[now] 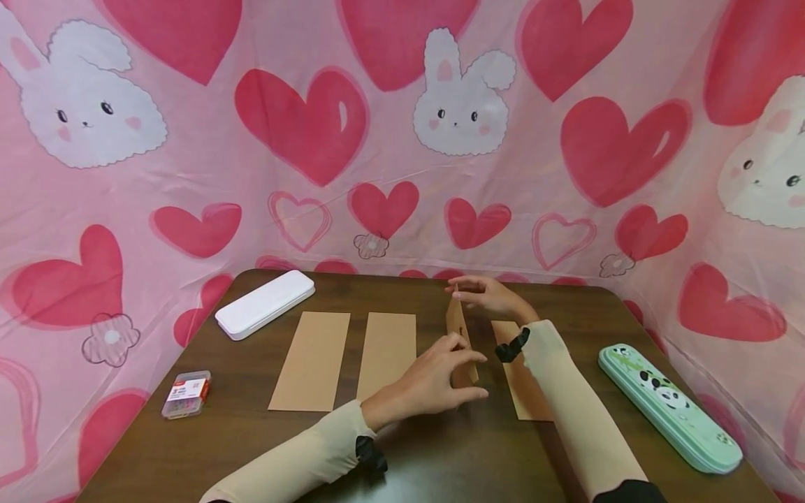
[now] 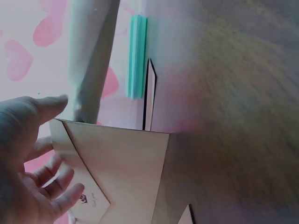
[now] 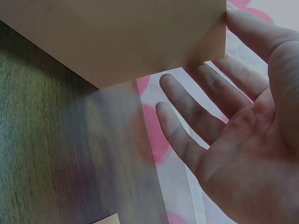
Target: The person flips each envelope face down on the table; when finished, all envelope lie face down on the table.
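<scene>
A kraft-paper envelope (image 1: 457,318) stands on edge above the dark table, its pointed flap and a small printed mark showing in the left wrist view. My right hand (image 1: 493,297) pinches its far upper corner between thumb and fingers, the other fingers spread. Beside the near end is my left hand (image 1: 428,374), thumb and index finger held wide apart. In the left wrist view its loosely bent fingers (image 2: 67,198) overlap the flap. Two flat brown paper rectangles (image 1: 311,360) (image 1: 388,349) lie to the left, and another brown rectangle (image 1: 518,388) lies under the right forearm.
A white case (image 1: 265,304) lies at the back left of the table (image 1: 239,447). Nearer on that side sits a small clear box (image 1: 187,393) with a red and white label. A mint-green panda pencil case (image 1: 669,405) lies along the right edge. Pink heart-print cloth hangs behind.
</scene>
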Available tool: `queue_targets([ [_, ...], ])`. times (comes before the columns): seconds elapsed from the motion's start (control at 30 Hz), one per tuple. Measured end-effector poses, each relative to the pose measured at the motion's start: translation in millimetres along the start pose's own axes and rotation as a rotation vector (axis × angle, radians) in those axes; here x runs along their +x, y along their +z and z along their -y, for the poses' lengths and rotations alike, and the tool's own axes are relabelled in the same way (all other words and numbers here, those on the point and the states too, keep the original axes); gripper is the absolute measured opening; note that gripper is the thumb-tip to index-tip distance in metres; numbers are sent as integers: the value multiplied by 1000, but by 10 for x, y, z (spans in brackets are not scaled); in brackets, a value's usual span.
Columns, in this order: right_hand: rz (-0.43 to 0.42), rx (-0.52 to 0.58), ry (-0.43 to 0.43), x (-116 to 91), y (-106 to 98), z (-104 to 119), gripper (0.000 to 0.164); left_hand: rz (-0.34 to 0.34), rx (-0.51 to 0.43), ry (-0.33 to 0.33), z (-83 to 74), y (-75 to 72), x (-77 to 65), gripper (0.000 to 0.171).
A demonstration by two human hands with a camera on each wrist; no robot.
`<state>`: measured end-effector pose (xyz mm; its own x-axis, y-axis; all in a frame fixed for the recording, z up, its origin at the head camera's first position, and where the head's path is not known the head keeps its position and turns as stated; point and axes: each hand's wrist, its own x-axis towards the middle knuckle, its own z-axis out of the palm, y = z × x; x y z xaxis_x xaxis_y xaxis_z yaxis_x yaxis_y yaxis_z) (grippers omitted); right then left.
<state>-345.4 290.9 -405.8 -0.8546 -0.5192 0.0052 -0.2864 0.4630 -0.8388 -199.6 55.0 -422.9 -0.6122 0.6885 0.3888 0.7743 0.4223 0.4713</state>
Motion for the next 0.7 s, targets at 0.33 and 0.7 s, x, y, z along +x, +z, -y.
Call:
queue_targets([
  [0.33, -53, 35, 60, 25, 36, -157, 46, -39, 56, 62, 5, 19, 32, 39],
  [0.7, -45, -91, 136, 35, 248, -367, 36, -18, 27, 83, 13, 0, 29, 41],
])
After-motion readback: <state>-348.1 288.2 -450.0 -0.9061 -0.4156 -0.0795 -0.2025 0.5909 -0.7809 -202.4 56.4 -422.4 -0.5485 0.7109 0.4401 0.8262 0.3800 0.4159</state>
